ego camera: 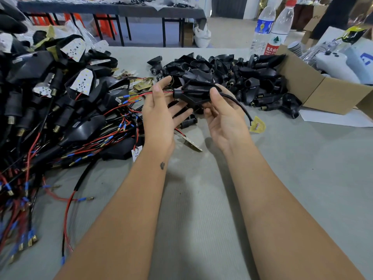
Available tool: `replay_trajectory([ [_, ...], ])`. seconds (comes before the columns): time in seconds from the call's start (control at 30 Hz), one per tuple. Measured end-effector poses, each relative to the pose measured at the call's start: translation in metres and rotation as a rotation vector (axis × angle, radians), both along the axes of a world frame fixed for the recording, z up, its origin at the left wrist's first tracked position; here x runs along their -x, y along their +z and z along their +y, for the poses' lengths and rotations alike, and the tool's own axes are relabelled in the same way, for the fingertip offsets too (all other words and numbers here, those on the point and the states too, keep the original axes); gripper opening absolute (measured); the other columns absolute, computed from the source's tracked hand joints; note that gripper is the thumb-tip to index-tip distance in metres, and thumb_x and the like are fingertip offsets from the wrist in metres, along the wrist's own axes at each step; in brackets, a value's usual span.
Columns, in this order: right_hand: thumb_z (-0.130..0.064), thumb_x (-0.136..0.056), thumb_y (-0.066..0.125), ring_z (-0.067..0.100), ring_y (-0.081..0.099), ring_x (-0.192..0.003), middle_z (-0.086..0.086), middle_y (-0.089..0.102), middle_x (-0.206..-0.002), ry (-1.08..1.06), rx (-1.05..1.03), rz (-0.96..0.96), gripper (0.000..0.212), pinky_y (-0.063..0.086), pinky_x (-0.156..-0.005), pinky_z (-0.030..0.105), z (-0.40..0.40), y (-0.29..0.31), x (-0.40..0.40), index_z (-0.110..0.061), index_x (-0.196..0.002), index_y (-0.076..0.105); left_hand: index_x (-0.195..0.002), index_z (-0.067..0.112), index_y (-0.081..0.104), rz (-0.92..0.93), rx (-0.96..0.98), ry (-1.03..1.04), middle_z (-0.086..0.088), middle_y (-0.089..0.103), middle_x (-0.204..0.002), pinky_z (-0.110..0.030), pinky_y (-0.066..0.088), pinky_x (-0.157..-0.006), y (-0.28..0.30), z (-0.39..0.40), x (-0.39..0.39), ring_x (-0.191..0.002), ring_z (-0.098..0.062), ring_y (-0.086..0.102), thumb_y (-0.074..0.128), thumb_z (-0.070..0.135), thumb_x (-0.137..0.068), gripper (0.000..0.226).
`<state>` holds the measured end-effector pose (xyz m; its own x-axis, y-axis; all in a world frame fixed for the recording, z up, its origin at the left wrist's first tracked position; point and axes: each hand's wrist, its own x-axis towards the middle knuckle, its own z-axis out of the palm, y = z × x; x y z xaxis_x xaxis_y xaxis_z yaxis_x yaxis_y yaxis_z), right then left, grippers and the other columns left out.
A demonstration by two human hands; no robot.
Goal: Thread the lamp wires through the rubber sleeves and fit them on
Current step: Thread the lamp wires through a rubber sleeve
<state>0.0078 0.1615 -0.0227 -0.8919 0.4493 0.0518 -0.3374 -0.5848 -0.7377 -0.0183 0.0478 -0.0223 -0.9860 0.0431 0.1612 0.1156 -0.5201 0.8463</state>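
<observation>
My right hand (222, 116) grips a black rubber sleeve (193, 93) above the table, thumb on top and fingers underneath. A black cable (240, 104) leaves the sleeve's right side and ends in a small yellow LED board (257, 124). Red and black lamp wires (141, 95) leave the sleeve's left end and run past my left hand (159, 118), between thumb and forefinger. That hand's fingers are spread and fairly straight, and thumb and forefinger tips stay apart.
A heap of assembled lamps with red and black wires (60, 110) covers the left of the table. Loose black sleeves (232, 75) are piled behind my hands. A cardboard box (319, 91) and two water bottles (270, 29) stand at the right.
</observation>
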Motion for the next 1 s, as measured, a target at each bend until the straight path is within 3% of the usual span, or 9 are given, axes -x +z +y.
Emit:
replay_trajectory([
  [0.13,-0.008,-0.094,0.061,0.009,0.055,-0.062,0.008,0.064,-0.093,0.028,-0.015,0.003,0.028,0.048,-0.056,0.016,-0.001,-0.002,0.000,-0.009,-0.122,0.062,-0.105,0.025,0.067,-0.051,0.024,-0.006,-0.007,0.074,-0.098,-0.029,0.058,-0.062,-0.001,-0.001,0.002,-0.084,-0.020,0.073,0.040,0.036,-0.104,0.029],
  [0.27,-0.017,-0.096,0.059,0.007,0.056,-0.062,0.005,0.064,-0.093,0.019,-0.029,-0.025,0.027,0.049,-0.059,0.016,0.002,-0.003,0.002,-0.010,-0.121,0.064,-0.096,0.015,0.070,-0.063,0.102,0.013,0.001,0.071,-0.079,-0.021,0.055,-0.060,-0.005,-0.002,0.007,-0.071,-0.007,0.067,0.055,0.023,-0.100,0.018],
  [0.5,-0.015,-0.095,0.061,0.008,0.058,-0.061,0.004,0.066,-0.086,0.014,-0.113,-0.073,0.018,0.052,-0.061,0.019,-0.003,-0.007,0.003,-0.011,-0.112,0.067,-0.098,0.011,0.070,0.021,0.144,0.198,-0.005,0.069,-0.091,-0.017,0.053,-0.065,-0.007,-0.004,0.009,-0.073,-0.005,0.065,0.051,0.015,-0.101,0.019],
  [0.67,-0.019,-0.096,0.061,0.010,0.057,-0.061,0.008,0.063,-0.084,-0.058,-0.292,-0.115,0.024,0.051,-0.061,0.021,-0.006,-0.010,0.006,-0.003,-0.114,0.064,-0.081,0.024,0.069,0.073,0.244,0.335,0.012,0.069,-0.073,-0.015,0.052,-0.063,-0.007,-0.005,0.010,-0.069,-0.001,0.068,0.055,0.017,-0.100,0.025],
  [0.8,-0.019,-0.096,0.062,0.013,0.059,-0.065,0.006,0.065,-0.084,-0.011,-0.333,-0.059,0.016,0.051,-0.063,0.023,-0.006,-0.008,0.005,-0.011,-0.109,0.062,-0.068,0.024,0.067,0.064,0.321,0.388,0.009,0.065,-0.058,-0.018,0.052,-0.057,-0.008,-0.006,0.011,-0.056,-0.003,0.065,0.061,0.021,-0.096,0.029],
  [1.0,-0.006,-0.093,0.062,0.013,0.060,-0.061,0.006,0.067,-0.082,0.023,-0.344,0.008,0.015,0.050,-0.058,0.021,-0.006,-0.007,0.003,-0.014,-0.106,0.058,-0.081,0.016,0.068,0.101,0.312,0.323,0.002,0.069,-0.074,-0.021,0.056,-0.067,-0.009,0.000,0.008,-0.066,-0.004,0.067,0.055,0.016,-0.100,0.023],
])
